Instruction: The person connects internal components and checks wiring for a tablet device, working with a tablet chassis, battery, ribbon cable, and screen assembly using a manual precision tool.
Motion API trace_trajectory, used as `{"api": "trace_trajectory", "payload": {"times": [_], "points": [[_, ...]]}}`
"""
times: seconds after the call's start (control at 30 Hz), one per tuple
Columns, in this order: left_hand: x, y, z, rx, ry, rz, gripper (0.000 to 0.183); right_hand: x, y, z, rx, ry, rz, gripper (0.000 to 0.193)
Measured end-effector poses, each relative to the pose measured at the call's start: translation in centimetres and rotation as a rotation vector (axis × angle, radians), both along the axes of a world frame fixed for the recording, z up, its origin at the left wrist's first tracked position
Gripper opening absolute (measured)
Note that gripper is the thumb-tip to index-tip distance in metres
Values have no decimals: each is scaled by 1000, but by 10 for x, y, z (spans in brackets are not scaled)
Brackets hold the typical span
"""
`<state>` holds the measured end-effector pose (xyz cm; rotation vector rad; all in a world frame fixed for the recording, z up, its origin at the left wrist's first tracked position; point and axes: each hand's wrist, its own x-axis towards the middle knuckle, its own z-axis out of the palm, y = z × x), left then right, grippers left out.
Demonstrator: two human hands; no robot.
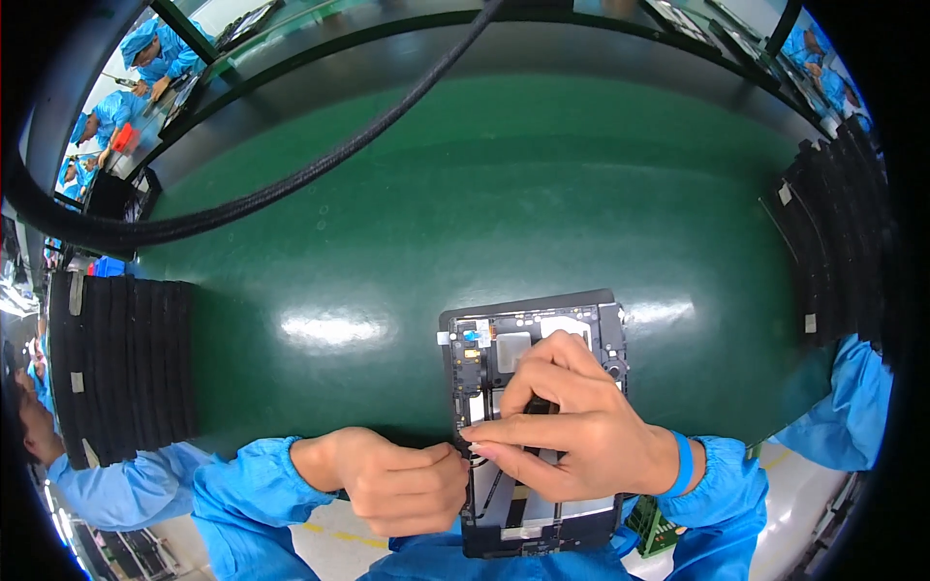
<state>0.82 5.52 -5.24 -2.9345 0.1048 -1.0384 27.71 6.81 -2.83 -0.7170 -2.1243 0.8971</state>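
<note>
An opened tablet (pixel 509 494) lies near the front of the green table, its inner boards, thin black cables and silvery panels exposed. My right hand (pixel 591 416) reaches over it from the right, thumb and index finger pinched together at the tablet's left edge, the other fingers curled above the middle. What the pinch holds is too small to make out. Against that same left edge, my left hand (pixel 407 484) is closed with its fingers curled under. Its fingertips meet beside the right hand's pinch, and anything between them is hidden. A blue band (pixel 684 465) circles my right wrist.
Stacks of black trays stand at the left (pixel 126 363) and the right (pixel 833 237) of the green table (pixel 387 213). A thick black cable (pixel 329 160) arches across the upper left. People in blue work at other benches, and a blue sleeve (pixel 843 397) shows at the right.
</note>
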Motion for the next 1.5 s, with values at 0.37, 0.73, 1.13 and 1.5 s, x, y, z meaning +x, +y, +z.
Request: {"api": "trace_trajectory", "payload": {"times": [0.37, 0.73, 1.13, 1.5], "points": [[-1, 6, -3, 111, -7, -19, 15, -11, 37, -8, 0, -59, 77, 11], [7, 21, 3, 99, 6, 48, 17, -5, 37, -8, 7, -25, 24, 10], [6, 52, -3, 126, -25, 88, 14, -6, 36, -13, -5, -2, -85, 12], [-6, 45, -10, 16, -56, 161, 30, -10, 35, -12, 19, -86, -124, 13]]}}
